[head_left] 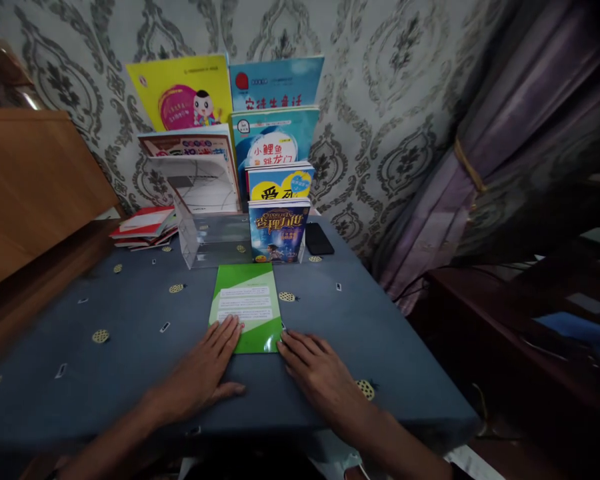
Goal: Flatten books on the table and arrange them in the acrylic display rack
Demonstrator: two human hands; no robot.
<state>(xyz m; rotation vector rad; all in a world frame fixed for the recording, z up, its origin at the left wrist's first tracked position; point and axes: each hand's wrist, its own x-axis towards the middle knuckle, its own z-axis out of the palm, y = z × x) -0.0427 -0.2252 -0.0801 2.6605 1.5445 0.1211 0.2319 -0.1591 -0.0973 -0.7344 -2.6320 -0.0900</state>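
A green book point(247, 303) lies flat on the blue tablecloth point(130, 333), back cover up, just in front of me. My left hand point(205, 370) rests flat and open, its fingertips on the book's near left corner. Beside it, my right hand point(315, 373) lies flat and open on the cloth, fingertips touching the book's near right corner. Neither hand holds anything.
A clear stepped display rack point(205, 227) stands behind the green book with several children's books point(279, 230) upright in tiers against the wall. A black phone point(319, 239) lies right of it. Red books point(145, 227) are stacked at left. A wooden board point(30, 187) and purple curtain point(480, 167) flank the table.
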